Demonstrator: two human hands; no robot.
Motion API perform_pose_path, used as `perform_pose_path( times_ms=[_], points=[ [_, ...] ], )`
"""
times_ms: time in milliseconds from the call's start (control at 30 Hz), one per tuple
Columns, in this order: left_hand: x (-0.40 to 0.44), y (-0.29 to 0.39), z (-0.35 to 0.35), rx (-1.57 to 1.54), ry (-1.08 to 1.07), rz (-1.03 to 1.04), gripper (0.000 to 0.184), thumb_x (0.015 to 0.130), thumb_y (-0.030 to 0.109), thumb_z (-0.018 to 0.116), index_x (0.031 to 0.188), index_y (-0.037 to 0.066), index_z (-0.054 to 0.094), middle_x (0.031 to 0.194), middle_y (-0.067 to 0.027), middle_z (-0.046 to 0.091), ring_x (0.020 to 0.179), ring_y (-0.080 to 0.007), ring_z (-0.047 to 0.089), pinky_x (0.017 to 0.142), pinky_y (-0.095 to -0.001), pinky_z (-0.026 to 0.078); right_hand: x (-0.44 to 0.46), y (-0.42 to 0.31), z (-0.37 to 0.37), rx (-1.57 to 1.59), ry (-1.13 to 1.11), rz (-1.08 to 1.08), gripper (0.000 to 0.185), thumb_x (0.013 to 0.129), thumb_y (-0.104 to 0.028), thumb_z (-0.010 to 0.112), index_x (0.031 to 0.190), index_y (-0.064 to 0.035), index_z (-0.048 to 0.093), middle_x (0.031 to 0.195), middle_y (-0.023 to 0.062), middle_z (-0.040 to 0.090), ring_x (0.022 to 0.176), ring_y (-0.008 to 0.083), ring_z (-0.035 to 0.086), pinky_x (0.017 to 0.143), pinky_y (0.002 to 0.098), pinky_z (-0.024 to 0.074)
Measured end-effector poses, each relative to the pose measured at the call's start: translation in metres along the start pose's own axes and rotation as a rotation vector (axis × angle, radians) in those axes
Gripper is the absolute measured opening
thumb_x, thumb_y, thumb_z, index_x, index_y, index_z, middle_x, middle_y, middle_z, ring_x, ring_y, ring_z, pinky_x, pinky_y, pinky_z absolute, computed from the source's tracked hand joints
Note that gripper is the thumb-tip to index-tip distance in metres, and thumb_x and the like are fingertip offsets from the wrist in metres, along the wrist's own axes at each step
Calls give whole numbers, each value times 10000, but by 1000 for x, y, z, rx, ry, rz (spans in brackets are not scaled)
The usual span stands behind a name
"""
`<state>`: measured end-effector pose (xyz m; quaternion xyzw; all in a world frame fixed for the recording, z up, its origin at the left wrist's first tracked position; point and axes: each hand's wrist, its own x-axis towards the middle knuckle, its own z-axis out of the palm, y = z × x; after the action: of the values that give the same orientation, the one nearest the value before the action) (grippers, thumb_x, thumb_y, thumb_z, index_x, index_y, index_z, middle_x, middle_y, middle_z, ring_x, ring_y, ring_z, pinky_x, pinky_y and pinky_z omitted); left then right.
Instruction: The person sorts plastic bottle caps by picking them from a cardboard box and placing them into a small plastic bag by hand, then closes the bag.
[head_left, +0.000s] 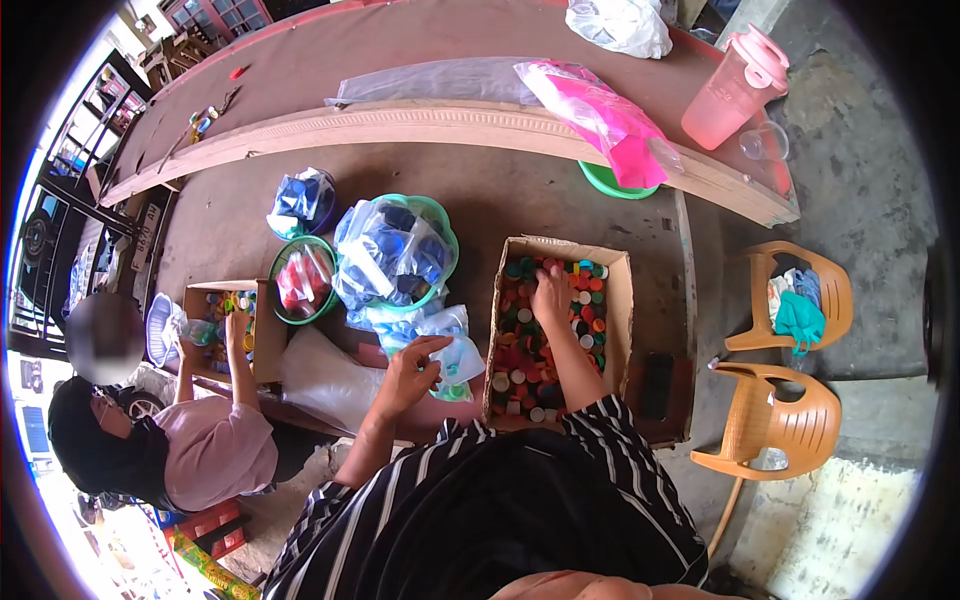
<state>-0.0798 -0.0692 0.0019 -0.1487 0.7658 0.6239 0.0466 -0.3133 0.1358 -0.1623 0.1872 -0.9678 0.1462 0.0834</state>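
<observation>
I have the left hand (412, 372) near the near edge of the desk (470, 180), fingers curled and their tips at a clear bag (461, 358) with something green in its lower end; I cannot tell whether they pinch the plastic. The right hand (551, 295) reaches down into a large cardboard box (618, 320), fingertips among loose bottle caps (524, 345) in red, green, white, orange and black. I cannot tell whether its fingers are closed on a cap.

The box stands by the desk's near edge, toward the right edge, and the bag is just left of it. Beyond the left hand I see a large green basket (453, 250) heaped with bags of blue contents (395, 255). Touching or close to its left side is a smaller green basket (275, 292) holding red-filled bags (303, 278). A clear plastic sheet (325, 368) lies along the near edge, left of my left hand.

Toward the desk's left edge, a co-worker (220, 450) has one hand in a smaller cardboard box (268, 335) and the other at another clear bag. A pink bag (600, 115) overhangs the raised ledge (420, 115) along the far side.
</observation>
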Motion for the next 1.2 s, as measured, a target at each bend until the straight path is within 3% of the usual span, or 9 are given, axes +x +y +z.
perform_pose_path(
  times_ms=[167, 367, 467, 667, 767, 900, 933, 1033, 1200],
  points=[
    [-2, 8, -2, 27, 14, 43, 430, 839, 0, 535, 1258, 5, 629, 1170, -143, 630, 668, -138, 657, 610, -271, 551, 6, 6, 13, 298, 48, -68, 195, 829, -162, 699, 1006, -80, 695, 1010, 118, 601, 953, 326, 581, 827, 442, 477],
    [-9, 8, -2, 40, 66, 38, 441, 862, 40, 548, 1296, 55, 621, 837, -86, 671, 650, -111, 627, 613, -266, 531, -33, -74, -130, 1029, 11, -203, 163, 846, -99, 728, 999, -68, 685, 884, 104, 598, 858, 285, 595, 779, 378, 473],
    [-10, 11, -2, 46, 67, 14, 442, 862, 46, 550, 1299, 46, 613, 766, -70, 661, 639, -113, 627, 604, -275, 537, -64, -102, -167, 945, -143, -510, 269, 820, -72, 736, 1084, -84, 685, 941, 88, 597, 919, 259, 588, 817, 370, 462],
    [-17, -6, 1, -1, 95, 89, 447, 850, 49, 544, 1292, 13, 602, 728, -85, 650, 626, -129, 641, 591, -287, 544, -90, -128, -193, 634, -177, -690, 429, 869, -69, 667, 1284, -165, 616, 1048, 71, 606, 964, 271, 581, 913, 400, 421],
    [-29, 3, -2, -13, 96, 96, 440, 858, 58, 555, 1294, 11, 593, 722, -73, 647, 623, -117, 628, 591, -279, 537, -97, -131, -194, 638, -288, -700, 443, 885, -72, 641, 1316, -158, 583, 1172, 62, 609, 1072, 281, 573, 953, 425, 414],
    [-35, -2, -4, -41, 131, 135, 389, 844, 25, 547, 1226, -14, 608, 762, -118, 682, 625, -154, 675, 586, -302, 560, -101, -132, -194, 766, -128, -643, 556, 803, -139, 772, 1311, -100, 549, 1191, 98, 632, 1176, 299, 547, 1019, 456, 403],
    [-35, -5, -4, -59, 137, 150, 372, 850, 28, 555, 1215, -17, 609, 768, -117, 684, 631, -152, 676, 586, -300, 561, -104, -132, -192, 714, -79, -614, 645, 740, -166, 838, 1296, -86, 521, 1124, 139, 651, 1127, 294, 594, 1004, 440, 442],
    [-36, -13, -4, -107, 118, 174, 346, 869, 48, 603, 1209, -15, 600, 800, -106, 683, 640, -139, 666, 583, -292, 560, -113, -130, -170, 875, -487, -277, 641, 753, -93, 818, 1304, -75, 491, 1105, 147, 658, 1052, 290, 644, 921, 407, 504],
    [-60, 1, -19, -159, 24, 246, 517, 843, 96, 739, 1305, 16, 522, 979, -75, 659, 721, -113, 624, 650, -268, 538, -133, -141, -179, 976, -437, -264, 457, 813, 45, 690, 1236, -54, 547, 1008, 158, 712, 949, 257, 712, 802, 339, 547]
  ],
)
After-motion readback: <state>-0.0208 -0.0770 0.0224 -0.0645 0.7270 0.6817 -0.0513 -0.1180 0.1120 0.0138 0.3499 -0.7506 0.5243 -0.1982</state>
